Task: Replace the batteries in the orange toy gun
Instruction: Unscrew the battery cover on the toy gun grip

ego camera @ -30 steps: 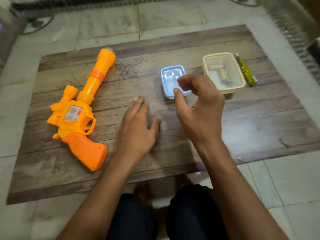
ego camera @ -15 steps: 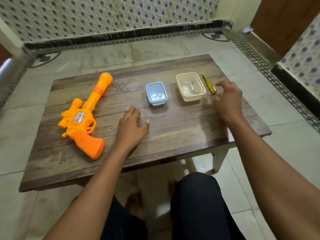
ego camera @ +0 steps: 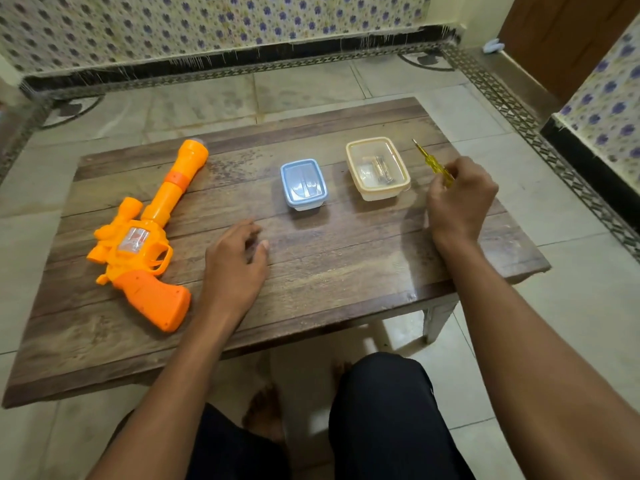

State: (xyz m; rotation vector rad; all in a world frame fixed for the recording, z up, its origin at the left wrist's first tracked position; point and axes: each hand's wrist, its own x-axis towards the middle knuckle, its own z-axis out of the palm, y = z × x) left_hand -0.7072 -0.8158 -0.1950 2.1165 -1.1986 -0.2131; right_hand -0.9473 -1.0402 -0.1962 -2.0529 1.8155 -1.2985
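My right hand [ego camera: 460, 199] covers the screwdriver [ego camera: 431, 161] handle's lower end; I can't make out the beige tub's [ego camera: 377, 168] contents.

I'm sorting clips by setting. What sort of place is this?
Likely a room in a home: tiled floor, wall tiles with a blue flower pattern, and a low wooden table the person sits at.

No readable text, brand or number is found; a sticker [ego camera: 133, 240] is seen on the orange toy gun [ego camera: 145, 237], its print too blurred.
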